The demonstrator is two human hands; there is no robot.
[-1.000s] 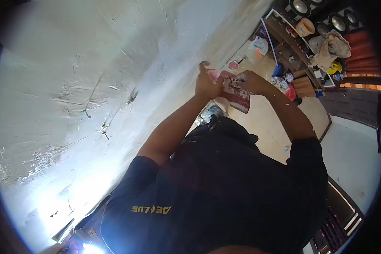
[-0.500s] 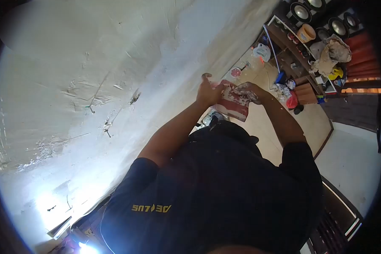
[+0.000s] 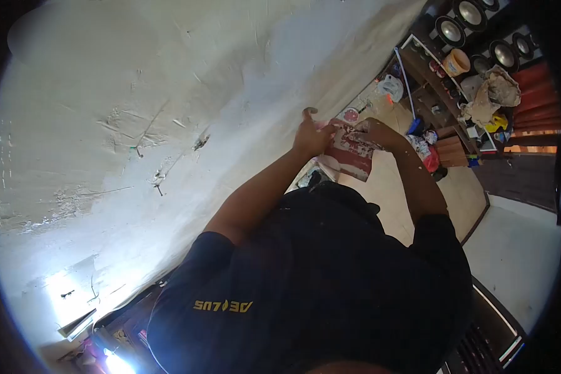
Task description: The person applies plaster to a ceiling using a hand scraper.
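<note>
A flat reddish-brown sheet, smeared and dusted with white, is held out in front of my body. It looks like sandpaper, but I cannot be sure. My left hand grips its left edge, the thumb side toward the wall. At the upper right edge, my right hand has its fingers bent over the sheet's face, touching the white patches. White residue shows on the right fingers and forearm. Left of me rises a patchy white wall with rough plaster and small holes.
Beyond the hands, a dark wooden shelf carries an orange tub and a crumpled paper sack. Round speakers stand past it. A plastic bag and a red-and-white round item lie on the floor. A bright lamp shines at lower left.
My right hand has turned, and its fingers are now bent over the sheet's upper edge. My left hand keeps its grip. The whole view has shifted slightly.
</note>
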